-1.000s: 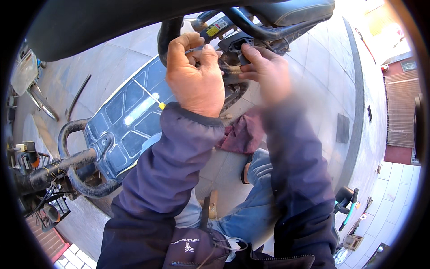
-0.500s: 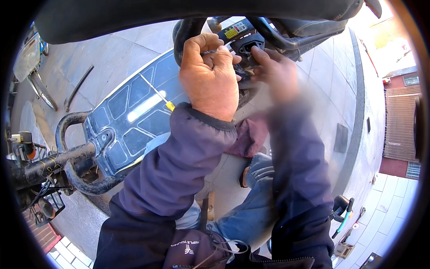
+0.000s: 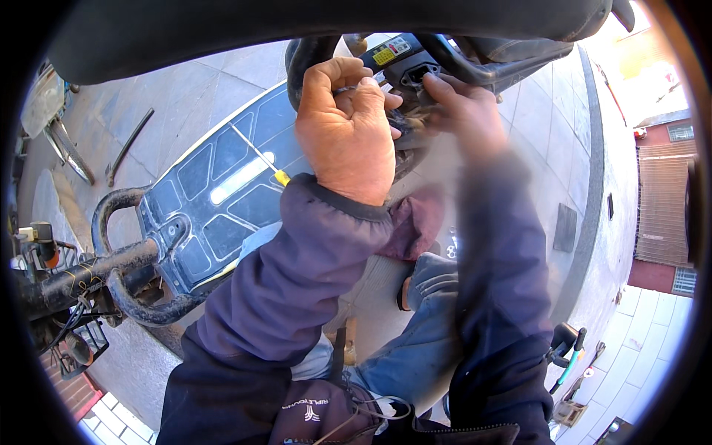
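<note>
The fingers of our left hand (image 3: 347, 141) curl inward, thumb close to the forefinger, past the right end of the deck (image 3: 226, 231). A thin strand shows beside them, but we cannot tell whether they grip it. Our right hand (image 3: 471, 111) is farther right of the deck, blurred, its fingers bent and reaching to the edge of the socket (image 3: 420, 74); we cannot tell whether they hold anything.

The socket, black and set in a dark housing, faces us beyond the deck's right end. Just left of it, nearer the deck, we see a label (image 3: 391, 52), partly yellow. A black bar (image 3: 475, 72) curves past the socket, on the side away from the deck, and a dark pad (image 3: 297, 41) spans the view above the deck.

On the deck itself lies a screwdriver (image 3: 282, 178), its yellow handle toward our left cuff. A maroon cloth (image 3: 415, 226) lies bunched on the ground to the right of the deck. At the deck's left end we see a thick tube (image 3: 126, 254) with a bent loop on either side. Left of the deck, on the paving, is a dark, narrow rod (image 3: 132, 144), well apart from it.
</note>
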